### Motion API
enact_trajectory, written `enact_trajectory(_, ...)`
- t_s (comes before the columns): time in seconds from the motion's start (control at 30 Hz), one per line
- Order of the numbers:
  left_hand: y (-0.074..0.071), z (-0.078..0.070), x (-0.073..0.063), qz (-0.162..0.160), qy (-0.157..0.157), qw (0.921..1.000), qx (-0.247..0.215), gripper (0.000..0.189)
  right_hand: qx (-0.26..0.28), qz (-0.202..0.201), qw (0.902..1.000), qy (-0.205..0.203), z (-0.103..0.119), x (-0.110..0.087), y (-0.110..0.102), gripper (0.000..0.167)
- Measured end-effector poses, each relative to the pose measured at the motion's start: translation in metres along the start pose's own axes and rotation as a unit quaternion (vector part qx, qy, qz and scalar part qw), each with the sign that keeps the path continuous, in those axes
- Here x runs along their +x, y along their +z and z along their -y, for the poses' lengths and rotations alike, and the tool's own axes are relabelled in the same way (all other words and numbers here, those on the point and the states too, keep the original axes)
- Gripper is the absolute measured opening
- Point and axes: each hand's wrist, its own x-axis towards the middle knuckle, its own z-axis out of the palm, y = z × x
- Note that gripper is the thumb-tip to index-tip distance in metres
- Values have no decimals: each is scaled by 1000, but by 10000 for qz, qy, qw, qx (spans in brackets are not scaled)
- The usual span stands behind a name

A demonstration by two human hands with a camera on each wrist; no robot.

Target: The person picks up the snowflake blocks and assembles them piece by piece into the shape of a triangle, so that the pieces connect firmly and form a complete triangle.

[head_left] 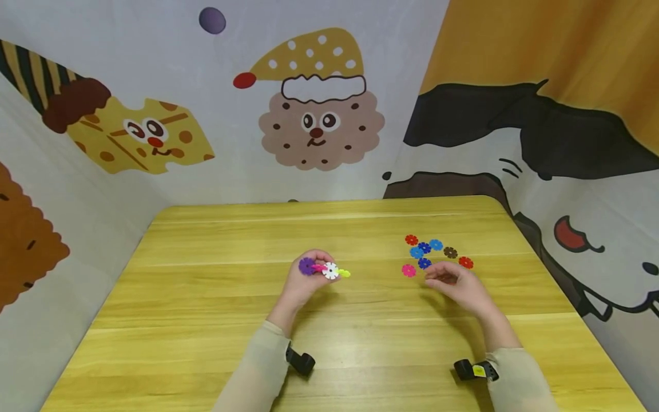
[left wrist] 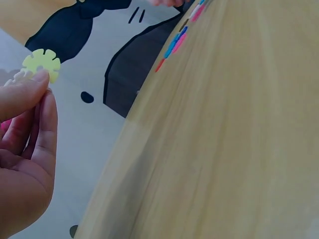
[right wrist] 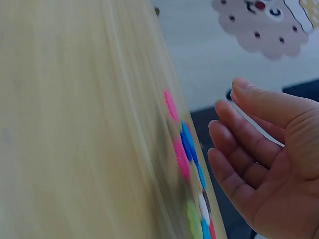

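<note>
In the head view my left hand [head_left: 301,290] holds a short chain of interlocked plastic snowflake discs above the table. The chain runs from a purple disc [head_left: 306,266] through pink and white [head_left: 330,270] to yellow-green at the right end. Thumb and fingers pinch it near the yellow-green disc [left wrist: 34,61], as the left wrist view shows. My right hand [head_left: 467,288] hovers at the near side of the loose discs, its fingers loosely bent and nothing between them. A pink disc [head_left: 409,270] and a dark blue disc [head_left: 424,263] lie just left of its fingertips.
Further loose discs lie beyond the right hand, among them red [head_left: 411,240], light blue [head_left: 436,244] and brown [head_left: 450,252]. The right wrist view also has a lime green disc [right wrist: 193,219] beneath that hand. Behind the wooden table [head_left: 231,229] hangs a cartoon-printed cloth [head_left: 226,149].
</note>
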Motion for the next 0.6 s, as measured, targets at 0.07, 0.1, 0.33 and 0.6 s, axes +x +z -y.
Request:
enact_trajectory(0.07,-2,-1,0,-15,49,10000,34,32,-124,-82,9999,66,-4,-4,-8,26)
enact_trajectory(0.1,-4,-2,0,-16,67,10000,59,32,-192,-131,9997,108,-6,-5,-12,27)
enact_trajectory(0.33,-12,-5,-1,75,17,9999,107,32,-592,-343,9972,302,-19,-18,-33,29)
enact_trajectory(0.6,-21,-3,-1,21,-34,10000,80,33,-893,-12,9936,696,-31,-25,-48,30)
